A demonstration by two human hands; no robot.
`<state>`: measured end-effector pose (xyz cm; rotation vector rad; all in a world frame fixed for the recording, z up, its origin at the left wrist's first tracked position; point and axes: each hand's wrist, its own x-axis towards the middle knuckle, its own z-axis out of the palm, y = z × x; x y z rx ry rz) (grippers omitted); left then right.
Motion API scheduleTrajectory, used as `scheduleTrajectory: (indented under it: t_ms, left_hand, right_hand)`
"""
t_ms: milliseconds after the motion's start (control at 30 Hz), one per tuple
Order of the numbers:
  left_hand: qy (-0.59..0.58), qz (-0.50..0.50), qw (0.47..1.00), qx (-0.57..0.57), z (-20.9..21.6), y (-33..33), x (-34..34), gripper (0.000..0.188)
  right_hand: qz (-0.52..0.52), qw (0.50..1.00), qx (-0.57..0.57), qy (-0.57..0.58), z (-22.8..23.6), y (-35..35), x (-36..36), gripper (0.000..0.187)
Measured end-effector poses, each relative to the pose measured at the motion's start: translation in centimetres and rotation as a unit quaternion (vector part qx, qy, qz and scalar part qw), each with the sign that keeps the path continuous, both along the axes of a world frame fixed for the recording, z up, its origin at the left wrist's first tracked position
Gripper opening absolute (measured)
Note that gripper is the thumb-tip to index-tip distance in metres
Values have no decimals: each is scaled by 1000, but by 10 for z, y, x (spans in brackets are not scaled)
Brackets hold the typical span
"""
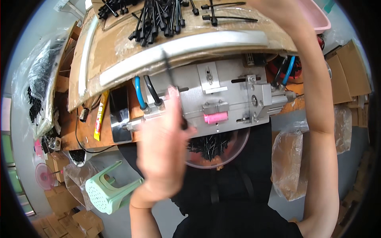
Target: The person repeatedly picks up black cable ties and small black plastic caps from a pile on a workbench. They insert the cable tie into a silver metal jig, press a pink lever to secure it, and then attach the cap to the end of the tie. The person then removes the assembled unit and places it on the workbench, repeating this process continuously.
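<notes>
My left hand (pixel 160 146), smeared by motion, is closed on a thin black stick-like part (pixel 168 67) that points up past its fingertips. It hovers over the left half of a metal fixture (pixel 190 115) with a pink block (pixel 216 118) at its front. My right hand (pixel 272 10) reaches to the top edge, near the far right of a cardboard sheet (pixel 107 51); its fingers are cut off from view. On that sheet lies a pile of black stems with thicker heads (pixel 158 20). Below the fixture, a clear bowl (pixel 234 156) holds many thin black pieces (pixel 210 146).
Blue hose (pixel 139 93) and black hose (pixel 151 89) rise from the fixture's left. A phone (pixel 120 119) and yellow packet (pixel 101 115) lie on the wooden table (pixel 69 137). A green stool (pixel 107 190) stands lower left; cardboard boxes (pixel 345 75) are at the right.
</notes>
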<state>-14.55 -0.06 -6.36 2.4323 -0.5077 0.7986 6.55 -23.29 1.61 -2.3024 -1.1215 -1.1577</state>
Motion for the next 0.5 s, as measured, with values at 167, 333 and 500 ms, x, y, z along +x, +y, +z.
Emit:
scheduleTrajectory:
  t_ms: [167, 333, 500]
  left_hand:
    - [121, -33, 990, 64, -55, -44, -37, 72]
    - [138, -15, 983, 118, -66, -58, -32, 69]
    - [152, -16, 982, 113, -67, -53, -32, 69]
  right_hand:
    - [-97, 992, 77, -24, -4, 0, -25, 16]
    - [-23, 928, 305, 213, -7, -68, -52, 20]
    - [-12, 915, 358, 186, -27, -29, -135, 21]
